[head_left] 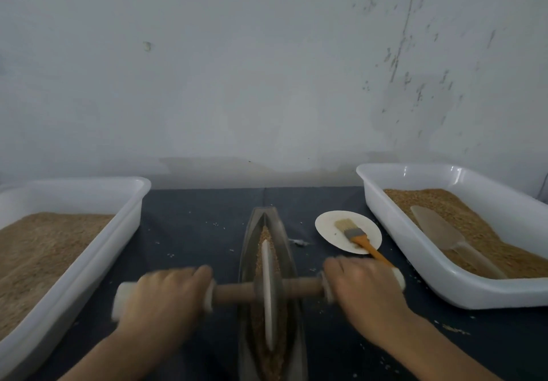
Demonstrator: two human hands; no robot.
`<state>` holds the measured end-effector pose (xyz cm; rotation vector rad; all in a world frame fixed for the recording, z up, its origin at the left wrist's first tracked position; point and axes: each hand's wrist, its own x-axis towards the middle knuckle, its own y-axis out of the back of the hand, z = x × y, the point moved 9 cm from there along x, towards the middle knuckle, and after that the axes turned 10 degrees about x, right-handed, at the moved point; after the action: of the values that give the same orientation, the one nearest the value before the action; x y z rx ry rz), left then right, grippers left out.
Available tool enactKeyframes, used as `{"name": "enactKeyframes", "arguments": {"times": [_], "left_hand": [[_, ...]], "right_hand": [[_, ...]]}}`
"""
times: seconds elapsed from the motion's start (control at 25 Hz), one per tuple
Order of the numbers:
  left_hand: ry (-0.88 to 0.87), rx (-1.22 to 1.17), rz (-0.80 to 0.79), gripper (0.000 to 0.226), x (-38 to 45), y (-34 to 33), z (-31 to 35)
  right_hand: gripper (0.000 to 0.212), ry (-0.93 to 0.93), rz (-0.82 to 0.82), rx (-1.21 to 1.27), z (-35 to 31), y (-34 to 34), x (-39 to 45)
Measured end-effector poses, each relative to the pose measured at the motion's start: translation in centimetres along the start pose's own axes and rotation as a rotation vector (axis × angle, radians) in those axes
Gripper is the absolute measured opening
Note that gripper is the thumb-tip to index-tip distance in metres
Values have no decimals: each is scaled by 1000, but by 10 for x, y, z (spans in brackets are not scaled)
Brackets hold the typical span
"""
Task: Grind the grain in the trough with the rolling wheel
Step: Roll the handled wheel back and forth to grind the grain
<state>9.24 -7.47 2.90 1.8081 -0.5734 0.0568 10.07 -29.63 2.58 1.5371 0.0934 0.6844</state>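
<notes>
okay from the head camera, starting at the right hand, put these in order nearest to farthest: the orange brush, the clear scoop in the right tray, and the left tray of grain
From the right hand:
1. Orange brush: its handle tip ends just beyond the knuckles, on the small plate.
2. Clear scoop: further right, lying on the grain in the right tray.
3. Left tray: across the trough, past the left hand.

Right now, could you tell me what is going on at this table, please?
A person is grinding brown grain in a long, narrow dark trough. The left hand and right hand each grip a white-wrapped end of the wooden axle, with the grey rolling wheel standing in the trough between them. White plastic tubs of grain sit on either side, and an orange-handled brush lies on a small white plate.
</notes>
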Motion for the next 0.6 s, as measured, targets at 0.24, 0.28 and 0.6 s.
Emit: {"name": "enactKeyframes", "arguments": {"times": [0.24,0.28,0.6], "left_hand": [[187,77,-31,20,74,-29,-27],[190,70,-36,22,71,-26,-27],[-53,-109,176,17,-23,22,3]], "right_hand": [[21,-171,-11,-105,31,-14,77],[21,-179,-33,-82,30,-15,70],[38,123,80,28,-19,21,-26]]}}
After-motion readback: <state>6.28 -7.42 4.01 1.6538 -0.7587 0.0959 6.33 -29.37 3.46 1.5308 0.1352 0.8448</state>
